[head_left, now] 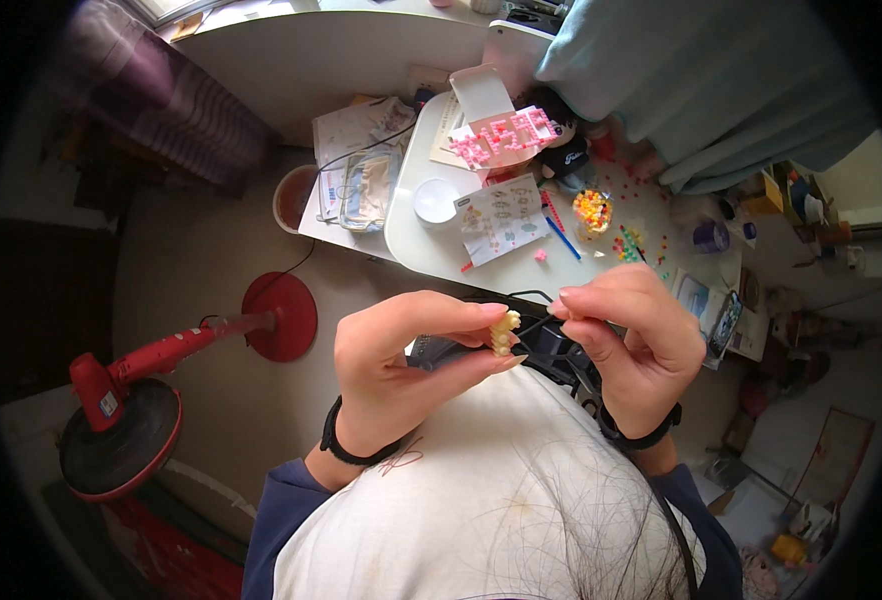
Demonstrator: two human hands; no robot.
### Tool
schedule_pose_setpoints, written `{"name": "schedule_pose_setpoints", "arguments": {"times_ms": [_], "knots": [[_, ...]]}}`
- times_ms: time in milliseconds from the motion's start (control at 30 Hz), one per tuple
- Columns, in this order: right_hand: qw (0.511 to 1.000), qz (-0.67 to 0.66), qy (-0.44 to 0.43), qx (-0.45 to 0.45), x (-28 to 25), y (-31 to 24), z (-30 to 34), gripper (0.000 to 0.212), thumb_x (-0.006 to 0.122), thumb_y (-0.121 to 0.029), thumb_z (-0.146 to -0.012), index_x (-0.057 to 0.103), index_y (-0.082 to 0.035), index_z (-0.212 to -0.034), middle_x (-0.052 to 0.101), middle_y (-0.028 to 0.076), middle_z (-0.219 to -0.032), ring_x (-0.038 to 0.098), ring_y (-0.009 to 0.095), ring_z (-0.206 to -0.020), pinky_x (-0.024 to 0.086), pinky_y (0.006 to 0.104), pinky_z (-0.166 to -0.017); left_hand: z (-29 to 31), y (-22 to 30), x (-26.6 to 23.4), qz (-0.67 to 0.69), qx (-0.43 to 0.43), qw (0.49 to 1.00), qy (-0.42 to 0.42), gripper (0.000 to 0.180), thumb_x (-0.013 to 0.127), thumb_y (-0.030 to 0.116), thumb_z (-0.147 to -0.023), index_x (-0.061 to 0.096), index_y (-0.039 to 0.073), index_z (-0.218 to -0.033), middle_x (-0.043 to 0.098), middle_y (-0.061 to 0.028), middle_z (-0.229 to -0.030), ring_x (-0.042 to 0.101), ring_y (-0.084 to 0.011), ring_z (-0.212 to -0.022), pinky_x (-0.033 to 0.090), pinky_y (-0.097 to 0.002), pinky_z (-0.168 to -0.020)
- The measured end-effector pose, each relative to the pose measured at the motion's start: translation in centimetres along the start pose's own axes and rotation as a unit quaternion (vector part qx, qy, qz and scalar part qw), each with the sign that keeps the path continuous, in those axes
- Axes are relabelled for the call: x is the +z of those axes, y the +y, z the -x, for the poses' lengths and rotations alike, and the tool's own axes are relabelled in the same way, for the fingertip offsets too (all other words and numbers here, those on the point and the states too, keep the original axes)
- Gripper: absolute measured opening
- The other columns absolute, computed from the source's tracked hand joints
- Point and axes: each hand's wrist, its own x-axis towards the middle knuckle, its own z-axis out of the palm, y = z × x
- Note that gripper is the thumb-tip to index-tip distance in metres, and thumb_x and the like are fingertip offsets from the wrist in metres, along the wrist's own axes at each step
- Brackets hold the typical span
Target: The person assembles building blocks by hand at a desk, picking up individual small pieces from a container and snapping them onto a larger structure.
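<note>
My left hand [386, 365] pinches a small cream-yellow piece of beadwork [504, 335] between thumb and fingertips, held up in front of my chest. Just to its right, my right hand [646, 345] is closed in a pinch, thumb against forefinger. Whatever sits between those fingertips is too small to make out. The two hands are a little apart. Beyond them on the white table lie a printed pattern sheet [502, 220], a blue pen-like stick [563, 239], a tiny pink piece [541, 256] and a cup of orange and yellow beads [593, 212].
Loose coloured beads [629, 245] lie scattered at the table's right. A white round dish [435, 201], a pink-and-white beaded piece [501, 138] and a dark-haired doll [564, 158] stand farther back. A red fan [126, 420] is on the left; a phone [726, 318] lies at right.
</note>
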Motion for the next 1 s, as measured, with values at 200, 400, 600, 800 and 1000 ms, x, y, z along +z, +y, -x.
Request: {"name": "schedule_pose_setpoints", "arguments": {"times_ms": [200, 400, 600, 800, 1000], "knots": [[0.998, -0.063, -0.004, -0.022, 0.3, 0.0, 0.1, 0.024, 0.073, 0.007, -0.069, 0.07, -0.002, -0.091, 0.066, 0.009, -0.082, 0.062, 0.02, -0.07, 0.048, 0.0273, -0.061, 0.0, 0.0, 0.1, 0.006, -0.002, 1.0, -0.002, 0.034, 0.079, -0.005, -0.068, 0.067, -0.002, -0.099, 0.07, -0.0115, -0.09, 0.069, -0.0164, -0.08, 0.056, -0.026, -0.071], [0.995, -0.091, -0.026, -0.014, 0.2, 0.0, 0.2, 0.025, 0.071, 0.01, -0.07, 0.069, -0.001, -0.093, 0.066, 0.011, -0.081, 0.063, 0.02, -0.072, 0.049, 0.027, -0.061, 0.1, 0.1, 0.1, 0.002, 0.008, 1.0, -0.005, 0.034, 0.079, -0.005, -0.068, 0.067, -0.002, -0.099, 0.07, -0.0113, -0.089, 0.069, -0.0166, -0.08, 0.056, -0.0259, -0.071], [0.993, -0.111, -0.029, 0.023, 0.6, 0.0, 0.6, 0.024, 0.07, 0.011, -0.071, 0.068, 0.0, -0.092, 0.066, 0.011, -0.083, 0.063, 0.02, -0.073, 0.05, 0.0258, -0.064, 0.0, 0.2, 0.1, -0.011, 0.009, 1.0, -0.022, 0.034, 0.08, -0.004, -0.067, 0.068, -0.001, -0.099, 0.07, -0.011, -0.088, 0.069, -0.0163, -0.079, 0.056, -0.0257, -0.071], [0.983, -0.156, -0.004, 0.094, 0.8, -1.0, 1.4, 0.023, 0.07, 0.011, -0.071, 0.067, -0.001, -0.091, 0.067, 0.011, -0.084, 0.063, 0.021, -0.074, 0.05, 0.0269, -0.065, 0.2, 0.2, 0.1, -0.016, 0.023, 0.999, -0.025, 0.034, 0.08, -0.004, -0.067, 0.068, -0.001, -0.099, 0.07, -0.0106, -0.087, 0.069, -0.0159, -0.077, 0.056, -0.0251, -0.07], [0.989, -0.142, -0.046, 0.011, 0.3, -0.5, 1.0, 0.023, 0.073, 0.009, -0.07, 0.068, -0.001, -0.089, 0.067, 0.01, -0.083, 0.063, 0.02, -0.074, 0.05, 0.0275, -0.065, 0.3, 0.2, 0.2, -0.011, 0.034, 0.999, -0.034, 0.036, 0.081, -0.003, -0.066, 0.068, -0.001, -0.099, 0.07, -0.0104, -0.086, 0.068, -0.0157, -0.076, 0.055, -0.0247, -0.068]]}}
